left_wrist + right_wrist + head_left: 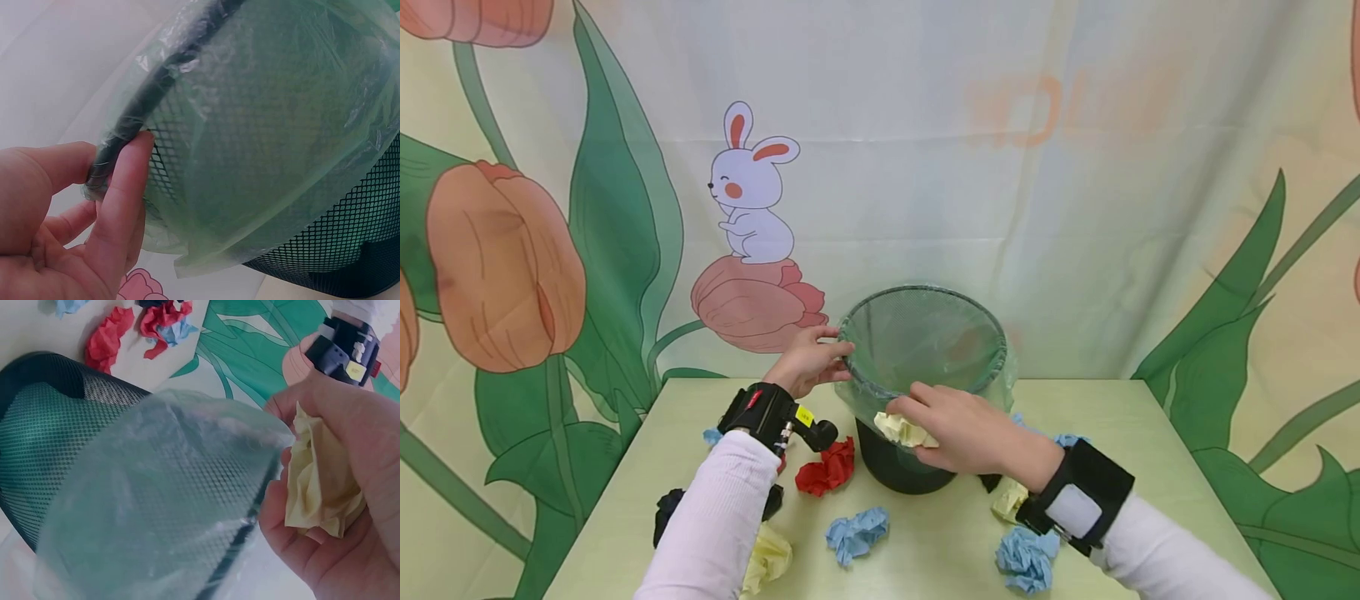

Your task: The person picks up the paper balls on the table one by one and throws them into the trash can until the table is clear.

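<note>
A black mesh wastebasket (895,467) stands at the back of the table, lined with a thin green plastic bag (269,144) folded over its rim. My left hand (808,360) pinches the rim (134,109) on its left side, thumb on one face and fingers on the other. In my right hand (962,429) is a crumpled pale yellow paper ball (322,481), gripped between thumb and curled fingers at the near right side of the rim. The hand hides part of the bin's front in the head view.
Crumpled paper balls lie around the bin: red (827,468) at its left, blue (857,535) in front, another blue (1028,560) and a yellow (1009,500) at right. Under the left forearm are a yellow (767,557) and a black one (667,512). A printed curtain (1075,250) hangs behind.
</note>
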A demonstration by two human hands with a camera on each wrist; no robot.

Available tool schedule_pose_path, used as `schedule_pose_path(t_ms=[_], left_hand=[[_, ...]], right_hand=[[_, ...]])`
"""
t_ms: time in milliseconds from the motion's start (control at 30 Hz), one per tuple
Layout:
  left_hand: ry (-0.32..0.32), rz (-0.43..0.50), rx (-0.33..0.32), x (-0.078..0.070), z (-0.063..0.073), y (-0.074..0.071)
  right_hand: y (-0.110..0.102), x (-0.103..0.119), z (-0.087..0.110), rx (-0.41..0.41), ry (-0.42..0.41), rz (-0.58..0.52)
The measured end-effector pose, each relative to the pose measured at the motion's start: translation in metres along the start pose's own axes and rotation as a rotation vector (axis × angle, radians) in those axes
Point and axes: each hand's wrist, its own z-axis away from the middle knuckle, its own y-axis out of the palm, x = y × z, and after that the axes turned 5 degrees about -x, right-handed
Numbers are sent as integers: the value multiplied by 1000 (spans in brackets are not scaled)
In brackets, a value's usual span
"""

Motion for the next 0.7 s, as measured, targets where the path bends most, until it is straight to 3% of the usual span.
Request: schedule_pose_path(t_ms=[400,700], left_hand=[[-9,9,1,0,-1,-1],[-15,13,4,-1,0,-1]], right_hand=[[-15,-10,-20,-69,-35,53],[-21,-22,-33,-49,12,25]])
